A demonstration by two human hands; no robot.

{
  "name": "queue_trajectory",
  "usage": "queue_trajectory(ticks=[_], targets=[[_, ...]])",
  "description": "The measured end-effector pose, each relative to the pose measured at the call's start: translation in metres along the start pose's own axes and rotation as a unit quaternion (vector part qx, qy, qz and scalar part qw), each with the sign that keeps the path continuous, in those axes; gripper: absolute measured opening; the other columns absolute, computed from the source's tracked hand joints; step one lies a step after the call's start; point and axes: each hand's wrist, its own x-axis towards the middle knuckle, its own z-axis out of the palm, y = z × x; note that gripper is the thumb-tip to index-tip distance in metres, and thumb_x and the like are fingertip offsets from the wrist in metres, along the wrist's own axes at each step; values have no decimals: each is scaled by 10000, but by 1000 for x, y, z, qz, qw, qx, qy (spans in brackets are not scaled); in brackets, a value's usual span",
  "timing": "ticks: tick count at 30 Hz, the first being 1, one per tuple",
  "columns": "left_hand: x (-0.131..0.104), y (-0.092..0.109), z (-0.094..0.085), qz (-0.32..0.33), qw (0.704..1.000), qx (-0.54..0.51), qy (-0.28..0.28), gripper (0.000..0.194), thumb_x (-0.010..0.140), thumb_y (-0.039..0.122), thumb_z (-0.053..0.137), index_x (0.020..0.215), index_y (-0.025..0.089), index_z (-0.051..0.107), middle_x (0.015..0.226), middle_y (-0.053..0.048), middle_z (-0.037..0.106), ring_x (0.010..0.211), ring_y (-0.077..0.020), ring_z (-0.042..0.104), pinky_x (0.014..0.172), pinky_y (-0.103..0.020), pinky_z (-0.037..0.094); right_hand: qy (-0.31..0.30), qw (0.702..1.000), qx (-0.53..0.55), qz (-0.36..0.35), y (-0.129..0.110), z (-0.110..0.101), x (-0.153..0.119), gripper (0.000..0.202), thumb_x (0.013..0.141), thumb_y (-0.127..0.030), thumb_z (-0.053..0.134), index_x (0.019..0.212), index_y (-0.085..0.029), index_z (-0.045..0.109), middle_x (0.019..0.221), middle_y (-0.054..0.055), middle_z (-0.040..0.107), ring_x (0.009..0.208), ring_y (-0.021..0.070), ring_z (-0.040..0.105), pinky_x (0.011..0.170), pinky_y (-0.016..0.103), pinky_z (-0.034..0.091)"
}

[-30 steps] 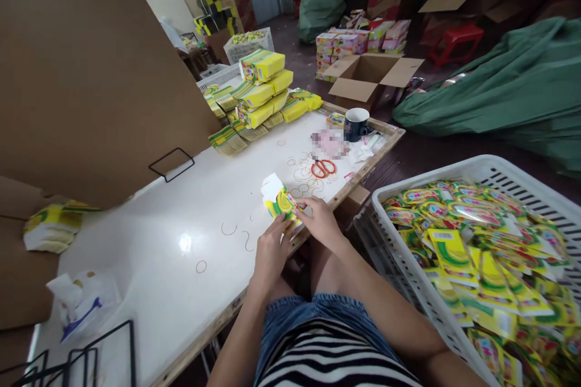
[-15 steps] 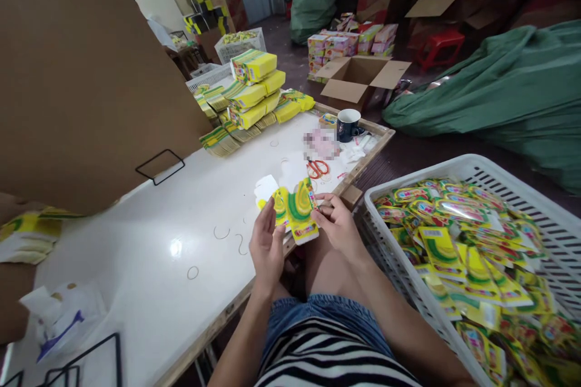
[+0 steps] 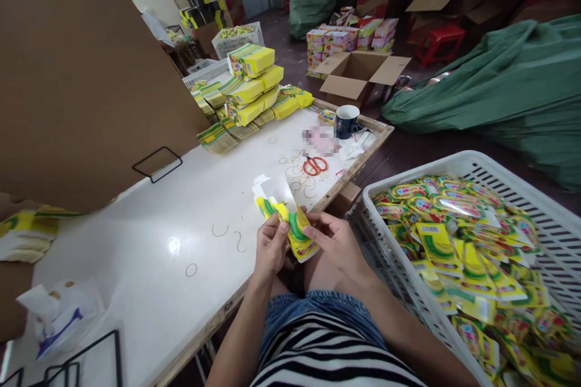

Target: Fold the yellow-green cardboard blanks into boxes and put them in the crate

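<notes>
- At far left, a yellow, green and white bundle of printed packaging (image 3: 29, 236) lies on brown cardboard.
- Below it, a clear and white plastic packet with a purple stripe (image 3: 63, 314) lies on the white, wood-edged table (image 3: 136, 266), near a black wire rack (image 3: 118, 351).
- A tall brown cardboard panel (image 3: 91, 84) stands behind, with a black wire frame (image 3: 157, 163) at its foot.
- Thin tan rubber bands (image 3: 191, 269) are scattered across the tabletop.
- Yellow-and-green printed cartons (image 3: 252, 91) are stacked at the table's far side.
- The left hand (image 3: 271, 245) is closed, its thumb and fingers pinching the left side of a yellow-and-green printed card piece (image 3: 297, 234).
- This card piece is held at the table's near edge, over the lap; a white-and-yellow flap (image 3: 262, 190) shows just beyond it, and whether the two are joined cannot be told.
- The right hand (image 3: 333, 242) grips the card piece's right side, fingers curled, thumb on its face.
- Beyond the hands lie orange-handled scissors (image 3: 315, 165), then a dark blue mug (image 3: 347, 122) with a white inside.
- At right, a white perforated plastic basket (image 3: 417, 171) holds many yellow, green and red packs (image 3: 438, 248).
</notes>
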Motion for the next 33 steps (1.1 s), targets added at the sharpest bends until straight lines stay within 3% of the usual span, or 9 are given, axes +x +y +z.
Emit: queue_trajectory(ticks=[5,9,12,16,22,25,27,30,33], targets=[[0,-4,-1,-2,989,124,75,345,808,489,669,887,155,638,796,-38,720,723,-155,678,670,-257,542,42,997,-60,-15,9,0,-1,291,828,-463,657,816,-174,681,763,42,698,686,191,626,640,297,532],[-4,-1,5,51,976,184,103,503,793,365,713,1209,194,485,939,-53,715,835,-169,691,760,-286,554,80,985,-141,-52,15,-1,-1,251,847,-429,631,804,-182,644,744,33,668,666,175,598,618,274,504],[-8,4,9,61,982,166,73,692,794,275,715,1340,251,290,1014,-64,706,827,-168,708,763,-303,565,59,984,-146,-81,13,-4,-1,268,848,-389,640,1034,-196,631,917,53,688,730,173,619,664,274,512],[-14,18,8,38,987,157,-1,619,827,250,683,1336,251,331,991,-65,716,831,-173,712,712,-266,560,-21,988,-105,-107,2,-13,2,471,892,-370,597,1333,-244,489,1073,63,660,795,164,631,698,272,514],[-19,30,3,-41,990,110,-75,378,798,267,720,1112,225,514,950,-43,734,786,-181,716,710,-283,568,-137,978,-123,-95,-19,-29,13,262,916,-397,549,1050,-184,623,763,15,619,657,143,562,570,237,444],[-20,27,4,-59,990,107,-67,401,786,277,734,1114,233,508,921,-32,735,738,-171,713,671,-267,560,-131,971,-166,-114,-25,-30,16,244,923,-381,528,835,-173,621,693,9,582,611,133,520,538,234,406],[-20,24,4,-60,991,104,-54,564,777,284,744,1246,270,431,952,-40,733,738,-178,714,644,-262,556,-112,968,-180,-135,-24,-28,17,258,925,-369,523,778,-177,613,714,22,596,649,147,542,582,249,429],[-17,20,3,-65,991,102,-61,746,766,316,753,1373,302,320,1032,-68,726,790,-198,717,657,-278,564,-78,977,-150,-132,-19,-25,18,222,918,-378,540,1026,-200,617,810,32,639,696,166,591,633,270,474],[-15,18,1,-77,988,121,-63,590,763,344,750,1271,240,469,1081,-89,714,799,-196,713,695,-290,572,-55,980,-132,-138,-18,-28,20,320,927,-397,531,1188,-220,583,915,52,661,837,194,631,740,300,506]])
